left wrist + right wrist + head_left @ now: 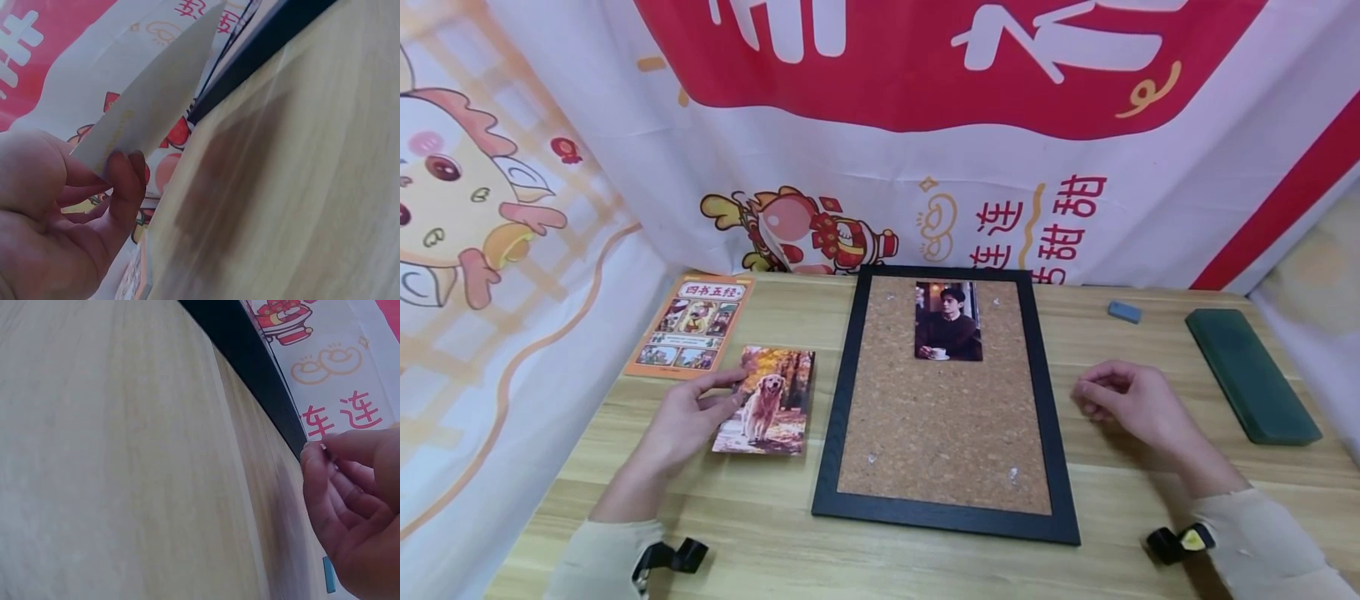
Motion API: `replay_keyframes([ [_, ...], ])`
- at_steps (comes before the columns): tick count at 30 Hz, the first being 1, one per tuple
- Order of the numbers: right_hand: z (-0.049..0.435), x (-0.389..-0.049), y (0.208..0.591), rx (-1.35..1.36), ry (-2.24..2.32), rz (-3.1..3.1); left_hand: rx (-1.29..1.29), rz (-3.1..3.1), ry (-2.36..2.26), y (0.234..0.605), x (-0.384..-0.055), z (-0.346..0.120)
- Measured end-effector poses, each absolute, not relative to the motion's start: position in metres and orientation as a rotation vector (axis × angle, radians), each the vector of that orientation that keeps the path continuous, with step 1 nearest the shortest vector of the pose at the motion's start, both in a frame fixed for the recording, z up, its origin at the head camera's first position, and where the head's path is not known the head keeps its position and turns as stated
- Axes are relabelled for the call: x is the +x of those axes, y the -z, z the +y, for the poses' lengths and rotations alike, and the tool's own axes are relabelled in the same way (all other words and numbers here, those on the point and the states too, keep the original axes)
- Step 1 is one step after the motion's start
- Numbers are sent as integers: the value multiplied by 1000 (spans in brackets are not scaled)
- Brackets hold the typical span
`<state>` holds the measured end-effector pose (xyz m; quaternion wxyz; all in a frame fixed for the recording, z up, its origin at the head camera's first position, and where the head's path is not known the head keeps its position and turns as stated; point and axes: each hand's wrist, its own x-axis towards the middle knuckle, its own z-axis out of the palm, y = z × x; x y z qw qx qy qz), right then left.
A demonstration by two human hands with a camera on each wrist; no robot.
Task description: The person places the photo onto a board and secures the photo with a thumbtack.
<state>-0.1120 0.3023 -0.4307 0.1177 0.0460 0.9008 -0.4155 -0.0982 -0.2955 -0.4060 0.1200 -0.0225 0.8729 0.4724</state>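
Dog photo: raised off the table, btw the orange booklet and the cork board; its shadow shows beneath in the left wrist view. My L hand pinches the photo's left edge. Technique: a light, edge-only pinch should serve best, w/ fingertips off the dog, so the print neither smudges nor bows; levelling the tilt & squaring its sides to the black frame would help too. On the cork: portrait photo at top, clear bits nr corners. My R hand, board's far side: thumb & fingertips together; can't tell if anything small is btw them.
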Motion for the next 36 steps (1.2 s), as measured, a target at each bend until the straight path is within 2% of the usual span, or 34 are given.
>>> replay_keyframes([
  [17,293,-115,423,146,1296,2630,36,2498,-1488,390,-95,-267],
  [36,262,-127,417,-20,1520,2482,119,2264,-1604,399,-104,-226],
])
